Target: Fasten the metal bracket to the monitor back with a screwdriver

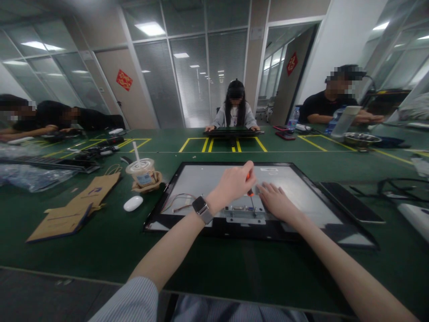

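Note:
My left hand (236, 180), with a watch on its wrist, is closed around the red-and-black handle of a screwdriver (251, 193). The screwdriver stands nearly upright, its tip down at a metal bracket (246, 218) with ports along it. That bracket sits near the close edge of a black-framed display panel (284, 176) lying back side up on the table. Flat on the panel's grey back, just right of the screwdriver, rests my right hand (278, 201), fingers extended. Loose thin wires (181, 201) lie on the panel's left part.
Left of the panel are a lidded drink cup (142, 172), a white mouse (133, 204) and a brown paper bag (77, 201). A black phone-like slab (350, 201) lies close on the right. Across the green table (100, 255), a person holds another panel (231, 132); others sit at both sides.

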A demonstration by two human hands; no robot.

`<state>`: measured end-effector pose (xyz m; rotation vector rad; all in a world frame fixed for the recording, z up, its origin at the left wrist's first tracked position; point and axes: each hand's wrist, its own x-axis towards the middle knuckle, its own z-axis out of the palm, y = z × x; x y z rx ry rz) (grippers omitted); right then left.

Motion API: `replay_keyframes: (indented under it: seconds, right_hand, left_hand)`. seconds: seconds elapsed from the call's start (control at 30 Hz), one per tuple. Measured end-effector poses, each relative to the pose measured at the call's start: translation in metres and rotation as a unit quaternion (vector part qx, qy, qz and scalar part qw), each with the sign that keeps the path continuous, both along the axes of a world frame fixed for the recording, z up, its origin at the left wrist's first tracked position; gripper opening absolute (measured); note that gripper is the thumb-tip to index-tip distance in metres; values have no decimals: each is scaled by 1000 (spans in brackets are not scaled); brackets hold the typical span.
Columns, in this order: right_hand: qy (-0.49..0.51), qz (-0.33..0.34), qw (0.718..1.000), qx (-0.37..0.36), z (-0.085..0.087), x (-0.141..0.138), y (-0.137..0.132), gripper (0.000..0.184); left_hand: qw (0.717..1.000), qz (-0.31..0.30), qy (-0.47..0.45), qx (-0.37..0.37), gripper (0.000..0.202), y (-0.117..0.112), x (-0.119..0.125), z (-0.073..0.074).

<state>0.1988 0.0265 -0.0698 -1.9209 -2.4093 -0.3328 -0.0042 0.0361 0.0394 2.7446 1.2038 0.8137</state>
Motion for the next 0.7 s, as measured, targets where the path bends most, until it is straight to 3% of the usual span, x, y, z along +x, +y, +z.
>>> replay_keyframes:
  seconds: [0.7]
  right_hand:
    - [-7, -2, 1000, 2, -3, 0, 0, 52]
  left_hand:
    - [1000, 11, 12, 9, 16, 2, 0, -2]
